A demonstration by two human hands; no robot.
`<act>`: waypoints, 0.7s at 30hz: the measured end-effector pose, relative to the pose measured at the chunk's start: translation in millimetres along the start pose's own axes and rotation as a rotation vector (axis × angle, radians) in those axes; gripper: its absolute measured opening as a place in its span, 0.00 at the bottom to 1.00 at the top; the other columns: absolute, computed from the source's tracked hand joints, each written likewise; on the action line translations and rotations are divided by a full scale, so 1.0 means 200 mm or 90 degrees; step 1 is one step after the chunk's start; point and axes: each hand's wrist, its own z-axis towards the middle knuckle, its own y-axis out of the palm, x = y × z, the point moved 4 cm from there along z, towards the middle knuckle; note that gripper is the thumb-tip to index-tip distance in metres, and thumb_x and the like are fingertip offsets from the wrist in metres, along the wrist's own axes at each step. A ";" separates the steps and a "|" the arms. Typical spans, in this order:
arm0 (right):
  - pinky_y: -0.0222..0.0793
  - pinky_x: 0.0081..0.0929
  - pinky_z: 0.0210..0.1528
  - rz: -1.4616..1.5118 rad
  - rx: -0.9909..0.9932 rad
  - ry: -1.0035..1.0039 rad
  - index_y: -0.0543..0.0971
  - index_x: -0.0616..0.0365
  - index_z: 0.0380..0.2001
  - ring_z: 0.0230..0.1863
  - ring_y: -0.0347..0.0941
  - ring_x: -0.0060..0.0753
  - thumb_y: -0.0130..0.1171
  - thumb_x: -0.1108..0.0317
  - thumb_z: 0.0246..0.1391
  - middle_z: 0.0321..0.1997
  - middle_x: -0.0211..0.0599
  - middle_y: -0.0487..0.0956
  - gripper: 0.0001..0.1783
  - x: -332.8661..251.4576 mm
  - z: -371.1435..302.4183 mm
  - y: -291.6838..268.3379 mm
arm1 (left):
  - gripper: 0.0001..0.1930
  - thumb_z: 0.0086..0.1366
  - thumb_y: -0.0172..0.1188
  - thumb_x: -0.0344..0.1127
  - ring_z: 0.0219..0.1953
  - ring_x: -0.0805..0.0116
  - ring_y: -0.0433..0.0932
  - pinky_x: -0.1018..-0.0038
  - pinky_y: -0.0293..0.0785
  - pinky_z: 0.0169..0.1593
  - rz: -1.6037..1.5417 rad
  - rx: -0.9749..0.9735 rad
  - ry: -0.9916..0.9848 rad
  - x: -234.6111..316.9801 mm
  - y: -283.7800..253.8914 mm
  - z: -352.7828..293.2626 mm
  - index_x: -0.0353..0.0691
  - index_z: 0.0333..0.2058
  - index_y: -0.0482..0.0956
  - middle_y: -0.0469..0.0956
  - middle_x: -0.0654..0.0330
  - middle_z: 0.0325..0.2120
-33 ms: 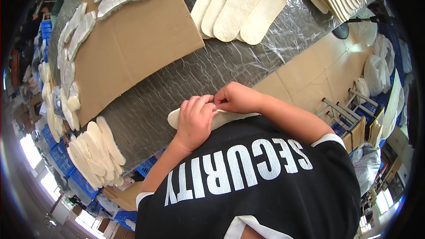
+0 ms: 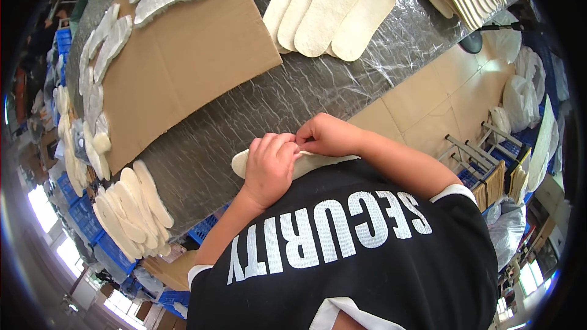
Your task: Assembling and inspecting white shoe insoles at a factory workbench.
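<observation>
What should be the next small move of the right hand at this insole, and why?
Perhaps ease the right hand slightly back, with the left hand steadying the cream insole: the left hand lies across it, while the right fingertips, bunched at its upper edge, hide whatever they may be pinching.

1 L hand (image 2: 267, 168); 1 R hand (image 2: 328, 135); 1 held insole (image 2: 313, 164); 1 cdbd. sheet (image 2: 189, 64); approx. 4 overlapping insoles (image 2: 330, 9).
</observation>
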 end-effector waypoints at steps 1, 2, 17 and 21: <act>0.67 0.33 0.29 0.002 0.000 0.001 0.80 0.61 0.25 0.20 0.69 0.37 0.63 0.66 0.51 0.20 0.43 0.77 0.08 0.01 -0.01 0.00 | 0.09 0.52 0.64 0.27 0.38 0.57 0.75 0.64 0.66 0.42 -0.001 -0.002 -0.001 0.01 0.00 0.00 0.39 0.32 0.75 0.77 0.59 0.36; 0.67 0.32 0.30 0.029 -0.014 0.000 0.81 0.61 0.27 0.22 0.69 0.35 0.62 0.67 0.52 0.22 0.43 0.78 0.08 0.01 -0.02 0.01 | 0.09 0.52 0.64 0.27 0.37 0.58 0.75 0.65 0.66 0.41 -0.002 -0.010 -0.006 0.01 0.00 0.00 0.39 0.32 0.75 0.77 0.60 0.35; 0.72 0.35 0.39 -0.089 -0.028 -0.054 0.81 0.61 0.35 0.35 0.78 0.44 0.70 0.69 0.42 0.32 0.43 0.81 0.15 -0.04 -0.13 -0.09 | 0.06 0.54 0.63 0.27 0.37 0.59 0.75 0.65 0.64 0.42 -0.019 -0.062 -0.068 -0.01 0.03 0.02 0.39 0.30 0.74 0.76 0.60 0.31; 0.72 0.38 0.38 -0.095 -0.011 -0.106 0.82 0.60 0.30 0.33 0.77 0.49 0.70 0.67 0.41 0.29 0.45 0.81 0.12 0.02 -0.12 -0.07 | 0.06 0.54 0.62 0.27 0.38 0.59 0.75 0.65 0.65 0.43 -0.052 -0.057 -0.073 -0.01 0.05 0.02 0.39 0.29 0.74 0.77 0.60 0.32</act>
